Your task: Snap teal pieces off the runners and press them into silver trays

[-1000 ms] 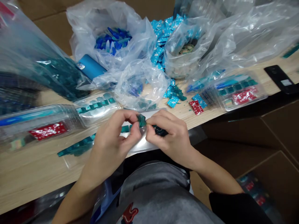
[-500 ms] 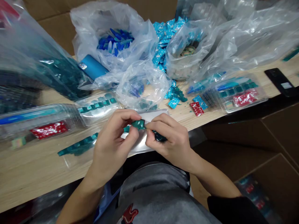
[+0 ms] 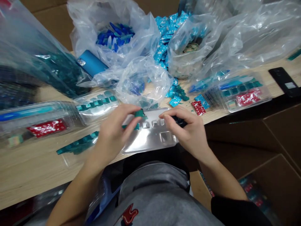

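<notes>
My left hand (image 3: 111,133) pinches a small translucent teal plastic piece (image 3: 140,113) between thumb and forefinger, above a clear plastic blister tray (image 3: 145,142). Square pockets line the tray's upper part, and teal pieces (image 3: 134,126) sit in the row near my left fingers. Over the tray's right end is my right hand (image 3: 188,127), its thumb and forefinger tips together. A dark glossy object (image 3: 179,121) is tucked in its curled fingers; whether anything tiny is between the tips I cannot tell.
Plastic bags (image 3: 143,83) with blue pieces stand behind the tray. Filled blister trays (image 3: 244,94) are stacked at right, others (image 3: 47,119) at left. Red and blue sachets (image 3: 198,107), a blue phone (image 3: 92,63) and a black phone (image 3: 283,82) lie on the wooden table (image 3: 23,175).
My hands have drawn apart, the right one moving to the right with the dark object. The teal piece stays in my left fingers, and more of the tray shows between my hands.
</notes>
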Demonstrator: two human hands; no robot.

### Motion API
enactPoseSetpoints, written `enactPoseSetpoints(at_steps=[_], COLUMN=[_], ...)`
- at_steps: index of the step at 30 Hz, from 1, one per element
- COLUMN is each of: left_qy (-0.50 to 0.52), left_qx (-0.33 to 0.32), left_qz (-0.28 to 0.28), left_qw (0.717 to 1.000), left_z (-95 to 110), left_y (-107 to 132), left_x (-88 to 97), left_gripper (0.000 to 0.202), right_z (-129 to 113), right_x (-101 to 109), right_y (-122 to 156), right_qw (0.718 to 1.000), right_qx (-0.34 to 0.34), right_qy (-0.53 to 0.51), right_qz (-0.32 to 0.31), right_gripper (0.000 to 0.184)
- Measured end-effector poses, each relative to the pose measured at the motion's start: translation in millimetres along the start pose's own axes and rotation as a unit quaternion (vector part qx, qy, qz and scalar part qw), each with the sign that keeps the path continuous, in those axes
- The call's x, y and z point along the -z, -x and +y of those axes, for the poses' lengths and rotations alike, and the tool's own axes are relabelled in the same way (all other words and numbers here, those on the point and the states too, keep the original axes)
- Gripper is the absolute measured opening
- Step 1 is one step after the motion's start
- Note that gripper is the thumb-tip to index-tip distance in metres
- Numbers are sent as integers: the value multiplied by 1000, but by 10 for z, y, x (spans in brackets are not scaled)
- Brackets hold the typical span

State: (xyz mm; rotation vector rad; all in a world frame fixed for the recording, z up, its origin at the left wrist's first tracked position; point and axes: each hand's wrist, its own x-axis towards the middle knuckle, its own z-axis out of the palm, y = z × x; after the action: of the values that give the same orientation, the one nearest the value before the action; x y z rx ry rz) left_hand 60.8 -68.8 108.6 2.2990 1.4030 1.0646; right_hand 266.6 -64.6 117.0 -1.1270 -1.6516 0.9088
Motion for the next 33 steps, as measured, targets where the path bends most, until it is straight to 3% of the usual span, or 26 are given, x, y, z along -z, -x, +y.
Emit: enactPoseSetpoints(at_steps=[4,8,12,15,21,27,30,33], left_qy=[-79,-85,-46,-29,-29,-39,6,33], left_qx=[-123,-167,-124,-113,-111,-154,-88,-35], left_qz=[-46,-84,-78,-87,-135,-155,-112,-57], left_qw=[988,979,988,989,984,975,990,997], left_z=[-49,-51,-35,-4,-38,-32,73,199], left_y=[47,137,151,117,127,128,55,-60], left_x=[-66,23,32,-16,8,54,93,103], left_gripper=[21,22,13,15,14,15,17,25], right_z=[35,69,84,93,142,76,23,-21], right_x=[99,130,106,74,51,48,13,-42], right_y=[24,49,29,8,25,-37,-72,-66], right_qw=[999,999,998,989,908,852,818,825], right_qx=[-17,-16,-34,-84,-263,-308,-316,-325], right_qy=[13,4,-38,-119,-319,-416,-463,-438], right_qz=[27,30,21,-5,-64,-82,-129,-147], right_gripper=[14,13,13,13,22,33,41,46])
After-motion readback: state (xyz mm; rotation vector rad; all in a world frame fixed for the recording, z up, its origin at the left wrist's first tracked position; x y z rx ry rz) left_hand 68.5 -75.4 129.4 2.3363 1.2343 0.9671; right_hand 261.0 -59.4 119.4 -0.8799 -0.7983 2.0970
